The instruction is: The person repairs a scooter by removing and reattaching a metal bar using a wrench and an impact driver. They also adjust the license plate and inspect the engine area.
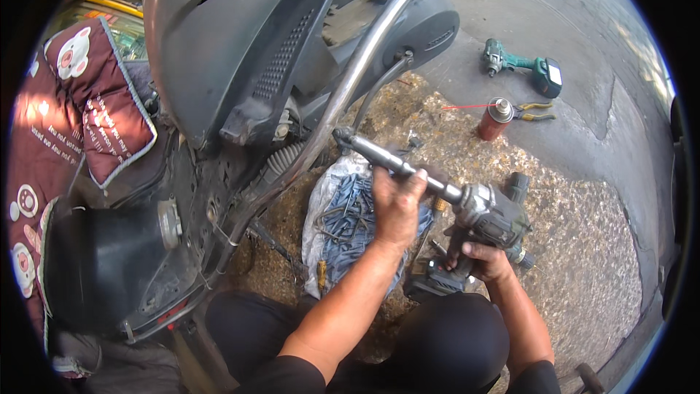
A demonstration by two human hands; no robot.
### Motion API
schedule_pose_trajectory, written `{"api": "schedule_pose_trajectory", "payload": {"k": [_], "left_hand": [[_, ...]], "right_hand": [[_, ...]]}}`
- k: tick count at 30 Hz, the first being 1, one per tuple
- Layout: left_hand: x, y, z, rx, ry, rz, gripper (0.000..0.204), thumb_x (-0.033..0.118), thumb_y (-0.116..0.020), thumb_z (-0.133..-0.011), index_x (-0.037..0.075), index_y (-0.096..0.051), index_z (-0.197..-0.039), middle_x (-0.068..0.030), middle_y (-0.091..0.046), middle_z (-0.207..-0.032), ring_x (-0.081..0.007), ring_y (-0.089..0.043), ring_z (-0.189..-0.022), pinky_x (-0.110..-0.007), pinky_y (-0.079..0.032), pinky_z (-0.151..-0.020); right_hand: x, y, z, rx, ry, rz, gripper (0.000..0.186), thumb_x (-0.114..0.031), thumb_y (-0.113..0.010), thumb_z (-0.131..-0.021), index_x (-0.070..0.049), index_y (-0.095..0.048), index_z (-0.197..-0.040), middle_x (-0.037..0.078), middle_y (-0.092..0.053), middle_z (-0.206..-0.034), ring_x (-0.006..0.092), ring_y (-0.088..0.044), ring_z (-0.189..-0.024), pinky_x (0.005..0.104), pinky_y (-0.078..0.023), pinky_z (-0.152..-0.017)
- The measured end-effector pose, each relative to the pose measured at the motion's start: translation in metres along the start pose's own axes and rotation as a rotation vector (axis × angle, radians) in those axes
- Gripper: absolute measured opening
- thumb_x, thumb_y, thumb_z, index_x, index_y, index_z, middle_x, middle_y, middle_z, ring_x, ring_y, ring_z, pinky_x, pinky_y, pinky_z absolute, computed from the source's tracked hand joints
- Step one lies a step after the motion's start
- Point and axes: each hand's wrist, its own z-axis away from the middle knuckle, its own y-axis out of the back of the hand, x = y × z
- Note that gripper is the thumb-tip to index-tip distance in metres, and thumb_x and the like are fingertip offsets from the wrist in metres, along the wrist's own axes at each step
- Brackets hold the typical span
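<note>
My right hand (487,260) is wrapped round the handle of a dark cordless impact wrench (497,220) with a grey metal nose. From that nose a long metal extension bar (379,157) runs up to the left, and my left hand (397,208) is closed round it partway along. The bar's far end lies close to the scooter's bare metal tube (357,58); I cannot tell whether they touch. Below my left hand, a blue-grey cloth (348,248) on a pale sheet carries several small metal tools. The grey scooter (226,36) stands on the left, partly stripped.
On the ground at the right lie a green cordless impact driver (519,63), a red spray can (496,120) with a thin red straw, and yellow-handled pliers (536,111). Dark round-ended tools (518,186) rest behind the wrench. A maroon patterned cushion (95,102) covers the far left.
</note>
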Motion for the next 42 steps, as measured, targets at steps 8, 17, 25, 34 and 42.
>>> {"api": "schedule_pose_trajectory", "payload": {"k": [8,17,25,34,42], "left_hand": [[-0.092,0.015,0.058,0.246,0.482,0.175,0.01,0.001,-0.051,-0.092,-0.005,-0.053,-0.1,-0.0141,-0.064,-0.092,-0.0239,-0.067,-0.084,-0.037,-0.059,-0.078],[-0.181,0.024,0.076,0.32,0.892,0.238,0.015,0.011,-0.052,-0.093,0.0,-0.056,-0.102,-0.0131,-0.065,-0.101,-0.0298,-0.065,-0.096,-0.046,-0.054,-0.086],[-0.172,0.033,0.098,0.026,1.064,0.085,0.014,0.015,-0.052,-0.096,0.006,-0.056,-0.106,-0.0089,-0.064,-0.094,-0.0216,-0.064,-0.084,-0.037,-0.054,-0.073],[-0.099,0.073,0.037,0.088,0.576,-0.399,0.014,0.014,-0.056,-0.094,0.001,-0.059,-0.096,-0.0102,-0.064,-0.083,-0.017,-0.064,-0.071,-0.032,-0.055,-0.061],[-0.062,0.167,-0.097,0.185,0.136,-1.433,0.026,0.018,-0.066,-0.082,0.005,-0.069,-0.105,-0.0199,-0.069,-0.097,-0.0349,-0.065,-0.095,-0.042,-0.05,-0.088]], "right_hand": [[0.024,0.05,0.08,0.346,-0.19,0.013,0.049,-0.014,-0.074,-0.07,0.009,-0.056,-0.109,0.013,-0.061,-0.07,0.0255,-0.061,-0.055,0.037,-0.054,-0.056],[0.022,0.088,0.122,0.543,-0.271,0.064,0.056,-0.012,-0.073,-0.069,0.002,-0.053,-0.119,0.015,-0.064,-0.095,0.0279,-0.062,-0.062,0.0411,-0.054,-0.058],[0.029,0.104,0.142,0.731,-0.355,0.116,0.042,-0.01,-0.071,-0.073,-0.005,-0.057,-0.112,0.008,-0.062,-0.085,0.0238,-0.06,-0.066,0.0378,-0.052,-0.061],[0.032,0.084,0.146,0.899,-0.266,1.02,0.035,-0.025,-0.074,-0.077,-0.002,-0.067,-0.102,0.013,-0.068,-0.092,0.0222,-0.065,-0.082,0.0359,-0.051,-0.071],[0.043,0.058,0.145,1.139,-0.344,1.345,0.04,-0.028,-0.074,-0.077,0.003,-0.065,-0.101,0.023,-0.069,-0.094,0.0354,-0.067,-0.09,0.0427,-0.05,-0.08]]}}
